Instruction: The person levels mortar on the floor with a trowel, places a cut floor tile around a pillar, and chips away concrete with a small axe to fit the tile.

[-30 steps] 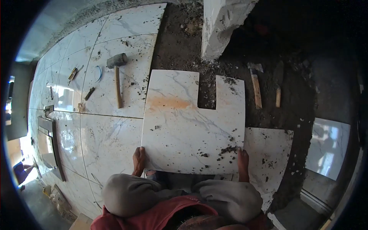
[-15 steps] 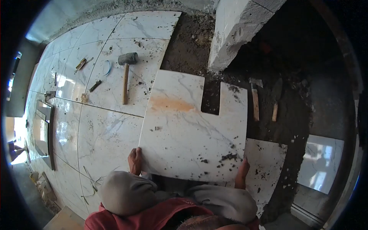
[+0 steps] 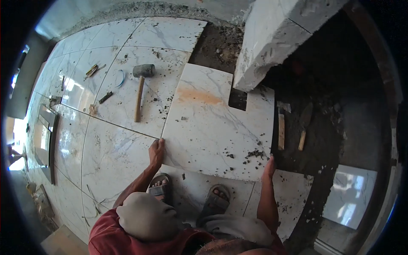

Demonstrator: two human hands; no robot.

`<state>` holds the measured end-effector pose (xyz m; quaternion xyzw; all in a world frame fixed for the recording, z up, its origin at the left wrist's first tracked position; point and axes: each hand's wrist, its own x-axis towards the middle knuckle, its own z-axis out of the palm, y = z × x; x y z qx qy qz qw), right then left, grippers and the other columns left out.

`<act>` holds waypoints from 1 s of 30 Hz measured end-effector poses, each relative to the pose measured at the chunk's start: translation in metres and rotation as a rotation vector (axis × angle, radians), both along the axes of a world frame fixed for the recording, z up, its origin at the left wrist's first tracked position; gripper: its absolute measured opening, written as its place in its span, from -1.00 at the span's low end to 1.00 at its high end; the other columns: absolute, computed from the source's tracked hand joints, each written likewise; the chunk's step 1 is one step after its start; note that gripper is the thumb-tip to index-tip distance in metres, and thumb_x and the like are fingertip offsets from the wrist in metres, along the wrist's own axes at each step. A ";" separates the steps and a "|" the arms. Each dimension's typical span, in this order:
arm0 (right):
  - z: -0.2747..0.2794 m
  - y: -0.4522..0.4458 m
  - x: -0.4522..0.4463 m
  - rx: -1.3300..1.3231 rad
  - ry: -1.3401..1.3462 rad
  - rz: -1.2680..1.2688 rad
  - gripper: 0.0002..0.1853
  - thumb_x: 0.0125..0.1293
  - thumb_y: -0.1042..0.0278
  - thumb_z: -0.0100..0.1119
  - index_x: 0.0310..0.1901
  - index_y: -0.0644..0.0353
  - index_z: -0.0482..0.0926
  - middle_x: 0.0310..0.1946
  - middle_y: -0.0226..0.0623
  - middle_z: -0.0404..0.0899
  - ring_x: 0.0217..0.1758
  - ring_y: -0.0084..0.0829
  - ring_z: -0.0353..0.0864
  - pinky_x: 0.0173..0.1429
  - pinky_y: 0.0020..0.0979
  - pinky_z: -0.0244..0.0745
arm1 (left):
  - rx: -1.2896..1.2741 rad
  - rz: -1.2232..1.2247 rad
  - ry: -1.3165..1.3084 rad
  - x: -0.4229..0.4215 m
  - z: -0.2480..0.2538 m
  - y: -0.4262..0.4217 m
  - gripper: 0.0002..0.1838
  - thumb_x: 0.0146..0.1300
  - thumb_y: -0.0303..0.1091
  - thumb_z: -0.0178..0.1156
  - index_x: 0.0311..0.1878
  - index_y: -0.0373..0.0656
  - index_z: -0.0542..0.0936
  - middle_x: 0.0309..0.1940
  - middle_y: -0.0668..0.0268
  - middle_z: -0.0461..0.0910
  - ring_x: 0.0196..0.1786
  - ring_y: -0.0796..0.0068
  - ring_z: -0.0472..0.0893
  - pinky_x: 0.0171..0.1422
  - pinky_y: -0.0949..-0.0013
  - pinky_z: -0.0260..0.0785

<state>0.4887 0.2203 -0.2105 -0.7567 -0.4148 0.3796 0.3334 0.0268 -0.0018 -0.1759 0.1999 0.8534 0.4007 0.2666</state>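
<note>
A large white marble-look floor tile [image 3: 208,136] with a rectangular notch in its far edge lies in front of me. The notch is at the foot of the rough white pillar [image 3: 272,46], with dark mortar showing in the gap. My left hand [image 3: 157,151] grips the tile's left edge near the close corner, fingers closed. On the opposite edge my right hand [image 3: 269,166] is closed at the close right corner; its fingertips are partly hidden. An orange-brown stain and dark crumbs mark the tile's face.
A rubber mallet [image 3: 143,71] lies on the laid tiles [image 3: 114,144] at left. A wooden-handled hammer [image 3: 281,127] and a trowel [image 3: 305,119] rest on mortar at right. Beyond them is a loose tile piece [image 3: 350,195]. My sandalled feet [image 3: 159,187] stand close to the tile's near edge.
Both hands have moved forward with the notched tile, away from my body. Its notch now reaches the pillar's foot, and my feet have come into view.
</note>
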 end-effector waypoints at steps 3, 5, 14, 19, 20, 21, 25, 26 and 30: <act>-0.022 0.024 0.009 -0.054 -0.139 0.079 -0.37 0.31 -0.09 -0.07 0.13 0.39 0.43 0.17 0.03 0.40 0.19 -0.11 0.41 0.20 -0.20 0.27 | -0.038 -0.029 0.050 -0.003 0.006 0.021 -0.52 0.34 -0.02 -0.05 -0.36 -0.36 0.46 -0.45 -0.09 0.50 -0.35 0.00 0.49 -0.17 0.12 0.29; -0.011 0.032 -0.010 -0.105 -0.061 0.005 -0.36 0.32 -0.10 -0.10 0.16 0.37 0.41 0.20 0.01 0.38 0.22 -0.12 0.39 0.22 -0.20 0.26 | -0.045 -0.017 0.036 -0.008 -0.002 0.033 -0.52 0.34 -0.02 -0.05 -0.35 -0.36 0.47 -0.43 -0.09 0.51 -0.33 -0.02 0.50 -0.16 0.11 0.30; -0.054 0.079 0.002 0.034 -0.090 0.039 -0.31 0.34 -0.15 -0.13 0.23 0.36 0.34 0.24 -0.08 0.34 0.26 -0.26 0.32 0.31 -0.36 0.17 | -0.023 -0.034 0.054 -0.024 0.003 0.077 -0.52 0.34 -0.02 -0.06 -0.34 -0.35 0.49 -0.47 -0.10 0.51 -0.37 -0.04 0.51 -0.20 0.12 0.32; -0.063 0.117 0.052 -0.383 1.051 -0.052 -0.32 0.37 -0.15 -0.15 0.23 0.36 0.33 0.25 -0.15 0.35 0.25 -0.33 0.33 0.31 -0.34 0.18 | -0.076 -0.060 0.095 -0.029 -0.007 0.090 -0.53 0.33 -0.02 -0.05 -0.33 -0.34 0.49 -0.42 -0.14 0.52 -0.29 -0.12 0.52 -0.16 0.07 0.31; -0.069 0.120 0.067 -0.441 1.160 -0.098 -0.32 0.37 -0.16 -0.15 0.23 0.36 0.33 0.24 -0.16 0.35 0.24 -0.33 0.33 0.31 -0.34 0.18 | -0.063 -0.075 0.133 -0.031 -0.009 0.089 -0.54 0.33 -0.02 -0.05 -0.32 -0.33 0.49 -0.40 -0.15 0.53 -0.26 -0.15 0.52 -0.14 0.04 0.31; -0.087 0.115 0.062 -0.329 0.786 0.016 -0.35 0.38 -0.13 -0.15 0.22 0.34 0.35 0.24 -0.17 0.36 0.24 -0.32 0.34 0.30 -0.34 0.20 | -0.077 -0.131 0.148 -0.036 -0.011 0.091 -0.54 0.32 -0.01 -0.04 -0.30 -0.32 0.49 -0.38 -0.15 0.53 -0.23 -0.17 0.52 -0.14 0.02 0.31; -0.047 0.069 -0.016 -0.059 0.063 0.064 -0.46 0.36 -0.01 -0.07 0.16 0.29 0.42 0.17 -0.14 0.40 0.19 -0.28 0.37 0.23 -0.31 0.25 | -0.248 -0.291 0.131 -0.051 -0.003 0.084 -0.61 0.27 -0.07 0.06 -0.21 -0.29 0.50 -0.34 -0.12 0.56 -0.20 -0.15 0.55 -0.12 -0.01 0.33; -0.048 0.075 -0.013 -0.078 0.049 0.074 -0.48 0.34 0.02 -0.04 0.15 0.29 0.43 0.15 -0.14 0.42 0.18 -0.28 0.38 0.22 -0.30 0.25 | -0.213 -0.297 0.130 -0.054 -0.002 0.086 -0.65 0.23 -0.13 0.11 -0.17 -0.28 0.50 -0.33 -0.10 0.58 -0.21 -0.11 0.56 -0.11 0.02 0.35; -0.042 0.078 -0.012 -0.062 0.112 0.115 -0.51 0.28 0.09 0.07 0.11 0.28 0.46 0.11 -0.15 0.46 0.15 -0.29 0.41 0.19 -0.29 0.27 | -0.195 -0.349 0.078 -0.063 0.007 0.088 -0.68 0.12 -0.26 0.25 -0.14 -0.27 0.52 -0.32 -0.04 0.61 -0.22 0.01 0.61 -0.13 0.11 0.41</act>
